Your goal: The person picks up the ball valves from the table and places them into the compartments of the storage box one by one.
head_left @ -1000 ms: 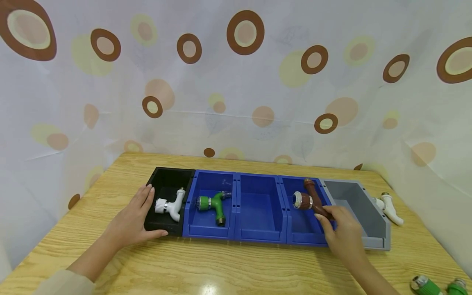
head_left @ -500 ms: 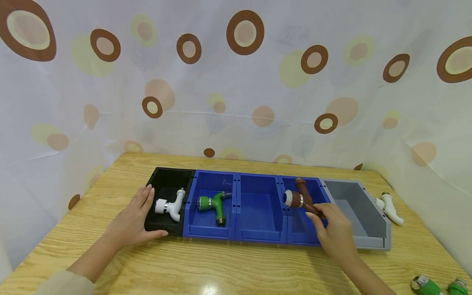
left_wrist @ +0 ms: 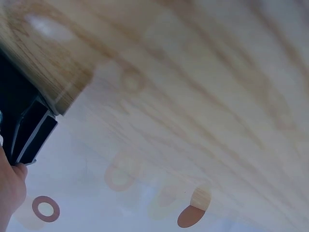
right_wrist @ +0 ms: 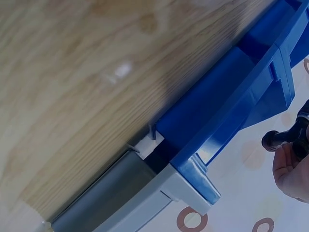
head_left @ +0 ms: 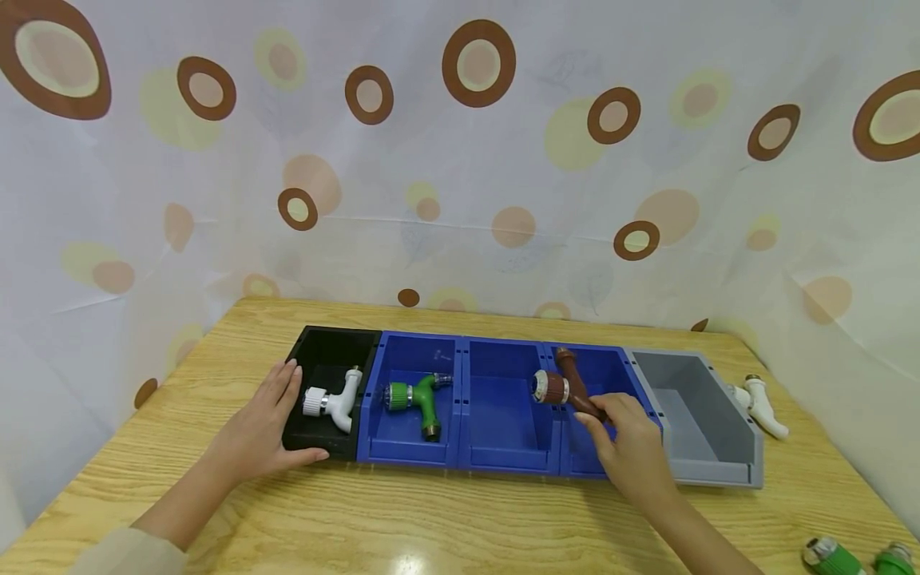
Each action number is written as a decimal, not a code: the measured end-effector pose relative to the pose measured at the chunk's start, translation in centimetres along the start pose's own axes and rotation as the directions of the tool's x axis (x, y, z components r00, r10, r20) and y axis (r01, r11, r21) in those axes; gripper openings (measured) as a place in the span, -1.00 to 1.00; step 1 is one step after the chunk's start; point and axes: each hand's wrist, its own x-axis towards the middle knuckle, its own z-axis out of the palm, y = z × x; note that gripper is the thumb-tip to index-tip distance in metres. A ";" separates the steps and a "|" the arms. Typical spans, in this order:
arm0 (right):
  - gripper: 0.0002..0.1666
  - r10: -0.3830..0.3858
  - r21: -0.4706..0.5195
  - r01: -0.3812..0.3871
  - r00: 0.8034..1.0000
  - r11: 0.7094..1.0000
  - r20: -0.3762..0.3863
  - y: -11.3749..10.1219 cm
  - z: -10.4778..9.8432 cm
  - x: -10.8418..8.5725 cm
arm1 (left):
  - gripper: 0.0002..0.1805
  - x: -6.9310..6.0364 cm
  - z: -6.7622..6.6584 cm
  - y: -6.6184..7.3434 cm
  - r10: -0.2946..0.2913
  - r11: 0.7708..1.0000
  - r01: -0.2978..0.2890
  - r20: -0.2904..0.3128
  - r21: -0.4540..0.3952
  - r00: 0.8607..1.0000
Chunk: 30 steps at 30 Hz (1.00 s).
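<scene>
My right hand (head_left: 632,443) pinches a brown faucet (head_left: 573,383) by one end, above the two right-hand blue bins. Its ribbed knob points left, over the divider between them. The right wrist view shows only part of this faucet (right_wrist: 277,140), dark at the edge. My left hand (head_left: 259,427) rests against the left side of the black bin (head_left: 327,347), fingers extended along its rim and thumb by the front edge. Inside that bin lies a white faucet (head_left: 346,403). A green faucet (head_left: 426,399) lies in the leftmost blue bin (head_left: 410,455).
The middle blue bin (head_left: 503,415) and right blue bin (head_left: 596,463) adjoin a grey bin (head_left: 672,407) at the row's right end. Beyond it lies another white faucet (head_left: 762,407). Green-knobbed pieces (head_left: 834,555) sit at the wooden table's near right corner. A patterned curtain (head_left: 460,160) hangs behind.
My right hand has carried the brown faucet leftward from over the right blue bin towards the middle blue bin. The left hand and the bins stay put.
</scene>
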 end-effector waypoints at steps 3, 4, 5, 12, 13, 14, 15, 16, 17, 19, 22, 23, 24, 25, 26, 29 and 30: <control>-0.72 0.000 0.018 0.000 1.000 1.000 0.009 -0.2 0.3 0.1 | 0.26 -0.1 0.1 -0.1 -0.013 1.000 0.013 0.020 -0.007 1.000; -0.72 -0.003 0.023 0.003 1.000 1.000 0.010 -0.3 0.4 0.1 | 0.26 -0.1 0.1 0.0 -0.015 1.000 0.015 0.024 -0.009 1.000; -0.72 -0.007 0.025 0.006 1.000 1.000 0.011 -0.4 0.4 0.1 | 0.26 -0.1 0.1 -0.1 -0.016 1.000 0.016 0.026 -0.009 1.000; -0.74 -0.012 0.027 0.011 0.999 1.000 0.032 -0.9 1.0 0.4 | 0.25 0.0 0.3 -0.1 -0.005 1.000 0.005 0.001 -0.006 1.000; -0.75 -0.010 0.028 0.009 0.999 1.000 0.038 -1.0 1.1 0.4 | 0.25 0.0 0.3 -0.1 -0.004 1.000 0.004 0.000 -0.006 1.000; -0.75 -0.009 0.026 0.008 0.999 1.000 0.044 -1.1 1.2 0.5 | 0.25 0.0 0.3 -0.1 -0.006 1.000 0.006 0.000 -0.005 1.000; -0.75 -0.011 0.023 0.010 0.999 1.000 0.049 -1.1 1.2 0.5 | 0.25 0.0 0.3 -0.1 -0.007 1.000 0.007 0.002 -0.003 1.000; -0.75 -0.012 0.020 0.011 0.998 1.000 0.054 -1.1 1.3 0.5 | 0.25 0.0 0.3 -0.1 -0.007 1.000 0.007 0.003 -0.003 1.000; -0.75 -0.014 0.015 0.013 0.998 1.000 0.058 -1.2 1.4 0.5 | 0.25 0.0 0.3 -0.1 -0.007 1.000 0.007 0.004 -0.003 1.000; -0.74 -0.021 0.008 0.020 0.998 1.000 0.065 -1.2 1.6 0.6 | 0.25 0.0 0.3 -0.1 -0.009 1.000 0.009 0.009 -0.005 1.000; -0.75 -0.030 -0.001 0.031 0.997 1.000 0.076 -1.5 1.8 0.7 | 0.25 0.0 0.3 -0.1 -0.009 1.000 0.009 0.012 -0.008 1.000; -0.75 -0.032 -0.005 0.033 0.996 0.999 0.080 -1.6 1.8 0.7 | 0.25 0.0 0.3 -0.1 -0.010 1.000 0.010 0.013 -0.009 1.000; -0.75 -0.035 -0.008 0.036 0.996 0.999 0.085 -1.7 1.9 0.7 | 0.25 0.0 0.3 -0.1 -0.011 1.000 0.011 0.015 -0.011 1.000; -0.76 -0.038 -0.011 0.039 0.995 0.999 0.089 -1.8 2.0 0.7 | 0.25 0.0 0.3 -0.1 -0.011 1.000 0.011 0.017 -0.011 1.000; -0.77 -0.038 -0.015 0.039 0.995 0.999 0.095 -1.9 2.0 0.8 | 0.25 0.0 0.3 -0.1 -0.011 1.000 0.011 0.017 -0.010 1.000; -0.78 -0.040 -0.029 0.043 0.994 0.999 0.105 -2.1 2.2 0.8 | 0.26 0.0 0.2 -0.1 -0.011 1.000 0.011 0.019 -0.012 1.000; -0.79 -0.041 -0.033 0.045 0.993 0.998 0.108 -2.1 2.3 0.8 | 0.26 0.0 0.2 -0.1 -0.010 1.000 0.010 0.018 -0.011 1.000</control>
